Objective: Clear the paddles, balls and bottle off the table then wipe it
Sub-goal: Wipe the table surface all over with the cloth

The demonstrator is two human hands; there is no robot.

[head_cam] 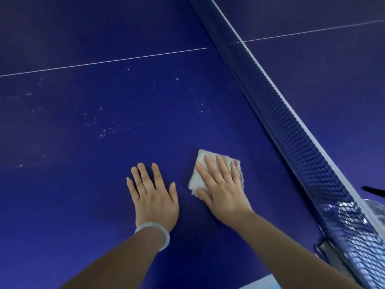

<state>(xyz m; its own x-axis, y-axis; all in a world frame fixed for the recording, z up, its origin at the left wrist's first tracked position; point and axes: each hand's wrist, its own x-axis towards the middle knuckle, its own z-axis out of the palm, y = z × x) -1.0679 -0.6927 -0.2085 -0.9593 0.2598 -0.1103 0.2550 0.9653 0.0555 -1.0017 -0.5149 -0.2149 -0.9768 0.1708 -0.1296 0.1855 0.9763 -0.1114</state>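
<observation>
We see a dark blue table-tennis counter with a thin white centre line and pale specks far left. Our right hand presses flat, fingers spread, on a folded grey cloth near the dark mesh net. Our left hand, with a pale bangle, lies flat beside it.

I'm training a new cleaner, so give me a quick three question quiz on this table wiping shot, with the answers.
1. True or false: the right hand lies flat on the cloth.
2. What does the left hand touch? A) the net B) the bare table C) a paddle
3. Fill in: pale specks remain on the table to the ____ of the hands.

Key: 1 true; 2 B; 3 left. The net runs to the right.
</observation>
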